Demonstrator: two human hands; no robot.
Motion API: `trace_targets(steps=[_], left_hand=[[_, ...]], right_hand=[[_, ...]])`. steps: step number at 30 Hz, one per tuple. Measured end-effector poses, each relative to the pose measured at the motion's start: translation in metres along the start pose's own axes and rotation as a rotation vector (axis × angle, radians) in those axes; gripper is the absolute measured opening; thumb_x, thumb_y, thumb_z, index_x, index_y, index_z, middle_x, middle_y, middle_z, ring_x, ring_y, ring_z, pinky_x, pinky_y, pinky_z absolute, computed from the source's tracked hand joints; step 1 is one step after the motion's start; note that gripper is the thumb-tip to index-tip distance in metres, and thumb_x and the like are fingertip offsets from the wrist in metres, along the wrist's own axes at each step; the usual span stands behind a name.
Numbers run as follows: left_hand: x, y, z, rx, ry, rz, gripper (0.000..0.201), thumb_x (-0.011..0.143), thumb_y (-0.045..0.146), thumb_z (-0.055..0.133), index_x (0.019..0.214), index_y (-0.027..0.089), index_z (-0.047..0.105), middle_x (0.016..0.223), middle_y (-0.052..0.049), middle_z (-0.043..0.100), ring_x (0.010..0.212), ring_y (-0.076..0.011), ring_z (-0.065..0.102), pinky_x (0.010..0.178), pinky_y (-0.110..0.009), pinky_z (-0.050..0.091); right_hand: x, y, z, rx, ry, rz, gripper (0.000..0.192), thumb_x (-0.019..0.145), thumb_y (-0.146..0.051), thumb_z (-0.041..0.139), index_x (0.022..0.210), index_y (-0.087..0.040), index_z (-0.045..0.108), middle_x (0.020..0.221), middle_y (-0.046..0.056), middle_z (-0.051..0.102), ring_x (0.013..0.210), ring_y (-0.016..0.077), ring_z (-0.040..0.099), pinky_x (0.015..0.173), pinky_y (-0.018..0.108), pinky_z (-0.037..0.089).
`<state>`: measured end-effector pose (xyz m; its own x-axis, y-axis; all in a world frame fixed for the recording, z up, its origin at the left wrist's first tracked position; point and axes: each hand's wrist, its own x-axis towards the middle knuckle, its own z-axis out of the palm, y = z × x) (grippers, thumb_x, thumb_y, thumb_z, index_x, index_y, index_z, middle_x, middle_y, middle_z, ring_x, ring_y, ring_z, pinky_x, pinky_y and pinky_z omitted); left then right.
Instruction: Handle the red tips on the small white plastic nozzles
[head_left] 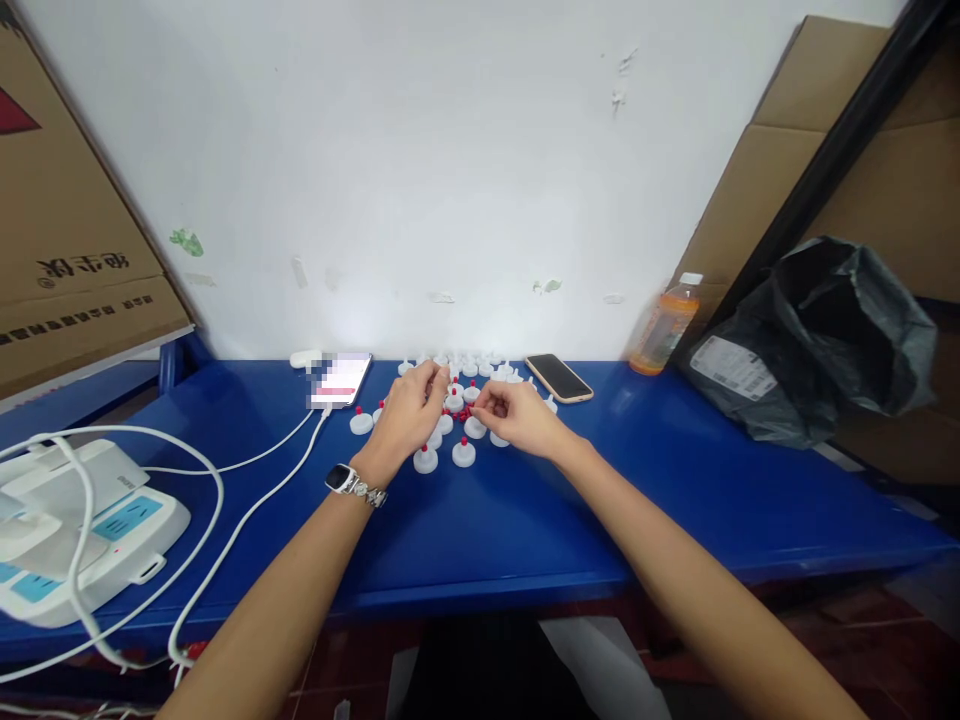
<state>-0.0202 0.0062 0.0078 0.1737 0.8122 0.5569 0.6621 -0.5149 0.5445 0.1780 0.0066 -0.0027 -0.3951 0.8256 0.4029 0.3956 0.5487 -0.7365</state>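
Note:
Several white round caps with pointed nozzles stand grouped on the blue table (480, 540); some, like this nozzle cap (463, 455), carry small red tips. My left hand (411, 408) is among them, its thumb and fingers closed together near the back rows; what it grips is hidden. To the right of a small heap of red tips (463, 413), my right hand (517, 412) is closed in a pinch with its fingertips close to the heap. Whatever lies in that pinch is too small to make out. A nozzle cap (361, 422) with a red tip stands apart on the left.
A lit phone (345, 380) on a white cable lies to the left, a dark-screened phone (559, 378) to the right. A power strip (127, 530) with looping cables takes the left side. An orange drink bottle (665, 325) and grey plastic bag (795, 345) stand right.

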Motion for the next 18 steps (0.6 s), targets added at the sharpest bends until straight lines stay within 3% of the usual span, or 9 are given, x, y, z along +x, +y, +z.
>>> trace_targets(steps=[6,9,12,18], left_hand=[[0.003,-0.013,-0.001,0.097,0.013,-0.023,0.036,0.101,0.043,0.035,0.08,0.022,0.054,0.078,-0.004,0.068,0.072,-0.0204,0.061,0.068,-0.032,0.041],[0.003,-0.016,-0.001,0.118,-0.001,-0.03,0.032,0.101,0.04,0.036,0.079,0.022,0.052,0.076,-0.003,0.067,0.069,-0.0201,0.06,0.065,-0.032,0.038],[0.003,-0.017,-0.002,0.134,-0.007,-0.015,0.029,0.1,0.037,0.037,0.08,0.022,0.052,0.078,-0.003,0.067,0.072,-0.0207,0.06,0.065,-0.032,0.038],[0.003,-0.019,-0.003,0.165,-0.009,-0.032,0.027,0.1,0.034,0.037,0.082,0.022,0.054,0.08,-0.005,0.067,0.076,-0.0225,0.06,0.068,-0.033,0.038]], right_hand=[[-0.002,-0.001,0.004,-0.1,-0.089,-0.039,0.006,0.082,-0.021,0.062,0.078,-0.019,0.066,0.059,-0.003,0.06,0.053,0.0109,0.051,0.056,0.024,0.038],[0.007,0.001,0.0,-0.152,-0.002,-0.016,0.011,0.085,-0.029,0.062,0.085,-0.019,0.067,0.059,-0.002,0.061,0.055,0.0122,0.053,0.057,0.025,0.038],[0.035,0.009,-0.004,-0.27,0.121,0.002,0.015,0.087,-0.029,0.058,0.088,-0.018,0.068,0.066,0.001,0.066,0.061,0.0138,0.058,0.061,0.026,0.04],[0.113,0.033,0.009,-0.512,-0.032,0.132,0.025,0.084,-0.024,0.062,0.106,-0.016,0.07,0.085,0.008,0.074,0.077,0.0187,0.065,0.071,0.027,0.044]])
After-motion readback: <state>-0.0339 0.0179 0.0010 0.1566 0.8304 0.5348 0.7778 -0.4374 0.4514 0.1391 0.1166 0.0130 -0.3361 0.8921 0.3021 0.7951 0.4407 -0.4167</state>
